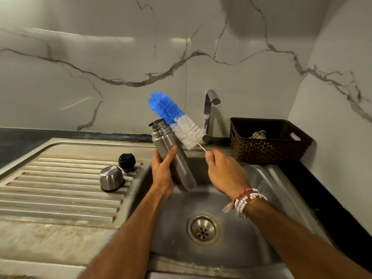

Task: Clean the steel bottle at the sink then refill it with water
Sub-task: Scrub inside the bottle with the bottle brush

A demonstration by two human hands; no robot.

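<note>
Holding over the sink (267, 178): we have the steel bottle (182, 166) in the left grip (163, 168), fingers wrapped round its lower body, with the open mouth tilted up and away to the left. The base hangs above the basin, clear of the drain (203, 229).

The right grip (225, 172) pinches the thin wire handle of the bottle brush (175, 119). Its blue-and-white bristles are fully outside the bottle, just behind and beside the threaded neck, tip pointing up-left.

Done so far, by our reading:
- The bottle is opened. Its steel cup lid (111, 178) and black stopper (126, 162) sit near each other on the drainboard (60, 188), left of the basin.
- The brush is in hand and the bottle is at the sink.

We cannot tell whether the inside is wet or scrubbed. The mouth faces away from us. We see no suds and no soap.

Left to do, as we judge it:
- Work the brush inside, if that step is not yet finished, then rinse.
- Refill. The tap (209, 111) shows no stream, and the bottle mouth is well off to the left of the spout.
- The stopper and lid presumably go back on after that.

Overall we put this at the early-to-middle part of the cleaning, with the refill untouched.

A brown basket (269, 141) stands on the table right of the tap.
</note>
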